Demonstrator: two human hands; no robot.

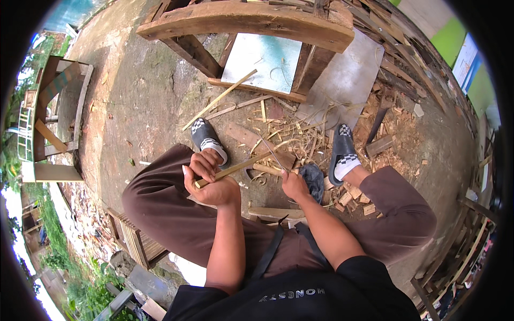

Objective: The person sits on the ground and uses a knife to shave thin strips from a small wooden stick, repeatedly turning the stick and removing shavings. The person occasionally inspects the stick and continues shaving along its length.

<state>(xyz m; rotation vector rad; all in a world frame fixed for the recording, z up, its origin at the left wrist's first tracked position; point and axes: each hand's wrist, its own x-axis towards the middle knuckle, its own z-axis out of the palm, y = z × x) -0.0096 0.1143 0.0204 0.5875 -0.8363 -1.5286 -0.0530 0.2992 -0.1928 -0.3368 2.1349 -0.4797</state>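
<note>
My left hand (213,187) is palm up, its fingers curled around the near end of a long, yellowish wooden strip (238,167). The strip points away to the right, between my legs. My right hand (295,187) is closed on a knife; its thin blade (272,152) slants up and left, meeting or crossing the strip's far part. Whether the blade touches the strip I cannot tell. The knife's grip is hidden in my fist. Just left of that fist is a tan, rounded wooden piece (266,169), perhaps a handle.
Curled shavings (310,136) cover the ground between my sandalled feet. A dark plastic bag (312,182) lies beside my right hand, with wood chips (350,195) further right. Ahead stands a wooden frame (251,20); a loose strip (219,100) lies before it. Planks (401,64) are piled far right.
</note>
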